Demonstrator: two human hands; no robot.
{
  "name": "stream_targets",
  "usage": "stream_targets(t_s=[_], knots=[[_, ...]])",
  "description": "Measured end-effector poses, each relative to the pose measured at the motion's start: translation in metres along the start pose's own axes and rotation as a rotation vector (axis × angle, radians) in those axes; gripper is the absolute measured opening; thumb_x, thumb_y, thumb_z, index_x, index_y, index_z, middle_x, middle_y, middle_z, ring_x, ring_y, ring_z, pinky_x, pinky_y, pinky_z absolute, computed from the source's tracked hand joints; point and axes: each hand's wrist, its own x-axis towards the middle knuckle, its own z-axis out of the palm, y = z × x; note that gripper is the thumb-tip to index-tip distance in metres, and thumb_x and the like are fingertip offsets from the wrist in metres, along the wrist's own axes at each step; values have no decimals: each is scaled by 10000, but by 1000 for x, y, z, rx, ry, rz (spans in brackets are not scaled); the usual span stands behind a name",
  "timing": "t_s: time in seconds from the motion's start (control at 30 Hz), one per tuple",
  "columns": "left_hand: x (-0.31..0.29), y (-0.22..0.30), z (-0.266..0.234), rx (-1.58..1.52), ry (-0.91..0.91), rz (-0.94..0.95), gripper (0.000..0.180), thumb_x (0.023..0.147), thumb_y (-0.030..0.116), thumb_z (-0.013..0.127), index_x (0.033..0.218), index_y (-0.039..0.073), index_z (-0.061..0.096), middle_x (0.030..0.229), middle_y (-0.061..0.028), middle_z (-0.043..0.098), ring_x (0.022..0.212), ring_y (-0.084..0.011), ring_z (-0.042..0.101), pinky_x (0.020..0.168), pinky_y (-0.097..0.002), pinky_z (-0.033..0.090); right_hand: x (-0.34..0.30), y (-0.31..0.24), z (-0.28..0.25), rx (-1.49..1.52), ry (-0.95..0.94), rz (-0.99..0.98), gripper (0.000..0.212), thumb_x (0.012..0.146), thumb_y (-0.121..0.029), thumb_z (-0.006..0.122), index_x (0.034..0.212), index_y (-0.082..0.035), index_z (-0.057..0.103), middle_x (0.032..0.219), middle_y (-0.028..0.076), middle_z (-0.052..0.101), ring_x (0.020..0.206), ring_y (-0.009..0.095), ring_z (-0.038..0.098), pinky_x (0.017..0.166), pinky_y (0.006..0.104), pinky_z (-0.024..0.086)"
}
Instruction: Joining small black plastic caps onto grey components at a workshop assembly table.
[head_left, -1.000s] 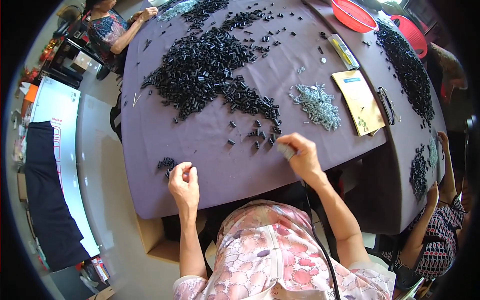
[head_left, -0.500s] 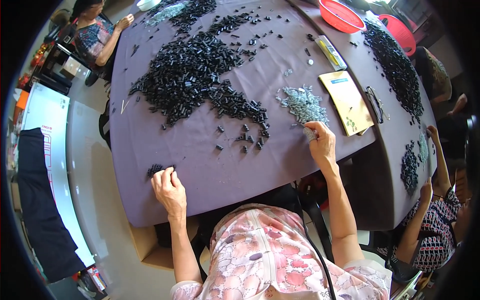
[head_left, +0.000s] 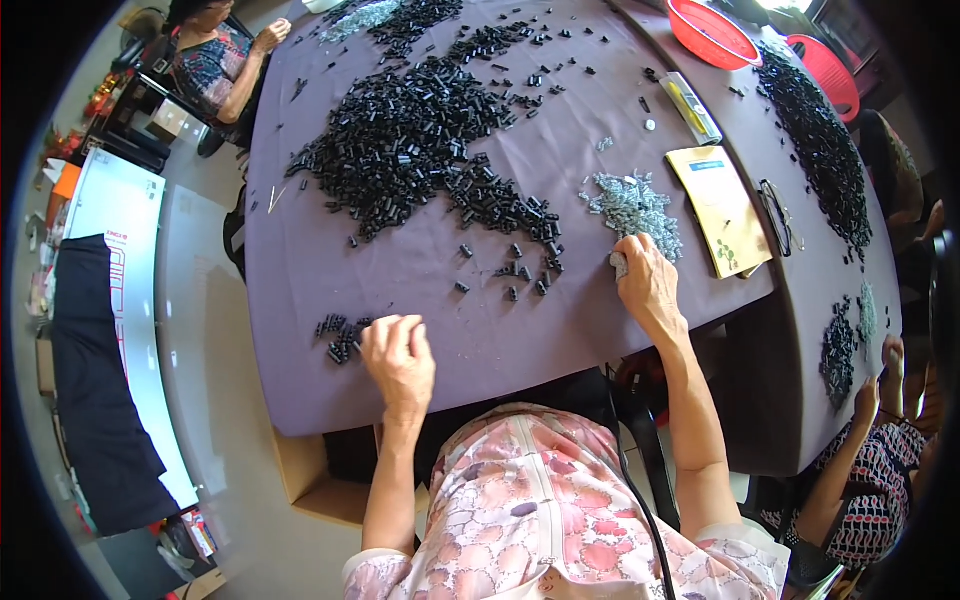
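My left hand (head_left: 398, 362) is just above the purple tablecloth (head_left: 500, 375), its fingers bent and drawn together; whatever they hold is hidden. Beside its fingertips lies a small pile of short black cylindrical pieces (head_left: 343, 338). My right hand (head_left: 650, 285) rests at the near edge of a heap of small clear greyish pieces (head_left: 635, 208), fingers curled downward. A grey, textured patch (head_left: 619, 265) shows at its finger side, too small to identify. Beyond both hands spreads a large heap of black cylindrical pieces (head_left: 400, 140), with several loose ones (head_left: 515, 270) nearer me.
Right of the clear heap lie a yellow booklet (head_left: 722, 212), a clear case (head_left: 692, 108) and eyeglasses (head_left: 780, 217). A red basket (head_left: 712, 35) stands at the far right. People sit at the far left (head_left: 215, 70) and right (head_left: 870, 480), near more black pieces (head_left: 815, 150).
My left hand has moved right, off the small black pile, which now shows more fully and looks more spread out. My right hand has moved against the clear heap. The whole view has shifted slightly.
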Motion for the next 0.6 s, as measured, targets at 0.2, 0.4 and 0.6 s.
stream_targets(t_s=[0.2, 0.4, 0.6], knots=[[10, 38, 31, -228, -75, 74, 115, 732, -2, 660, 816, 62, 614, 814, -70, 552, 783, -261, 534, 708, -367, 449, -11, -8, 0, 47, -88, -11, 295, 680, 51, 551, 959, -26, 491, 923, 163, 509, 831, 374, 557, 719, 437, 457], [31, 49, 61, -156, -170, 112, 170, 758, 49, 659, 927, 53, 649, 866, -76, 564, 838, -270, 524, 759, -373, 440, -16, -9, -2, 191, 12, -16, 214, 727, 32, 533, 929, -12, 476, 891, 178, 539, 803, 387, 565, 696, 451, 451], [40, 53, 72, -43, -254, 135, 192, 752, 89, 679, 944, 85, 668, 884, -61, 554, 852, -251, 514, 758, -379, 418, -20, -11, 0, 358, 61, -56, 251, 692, 65, 559, 920, -19, 497, 842, 157, 557, 799, 366, 574, 691, 418, 464]])
